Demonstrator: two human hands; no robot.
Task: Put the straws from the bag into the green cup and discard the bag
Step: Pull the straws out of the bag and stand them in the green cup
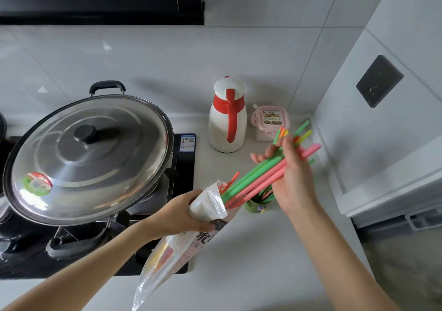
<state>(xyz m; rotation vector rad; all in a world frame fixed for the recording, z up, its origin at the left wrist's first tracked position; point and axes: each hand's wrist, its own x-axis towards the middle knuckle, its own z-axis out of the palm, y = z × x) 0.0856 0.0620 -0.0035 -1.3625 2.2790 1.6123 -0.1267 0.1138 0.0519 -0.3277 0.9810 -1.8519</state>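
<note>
Straws (pixel 260 174): bright green, pink, orange and yellow, thin and long, half out of bag (pixel 181 234), fanned toward far right. Right hand (pixel 290 179) closed around bundle near its middle; left hand (pixel 181 211) clamped round bag's crumpled mouth. Green cup (pixel 259 202) on counter (pixel 239 274) just beneath, mostly hidden, seemingly holding a few already. Best done, probably: bundle drawn fully clear, squared up, tipped upright, lowered ends-first into cup, bag held firm against dragging.
</note>
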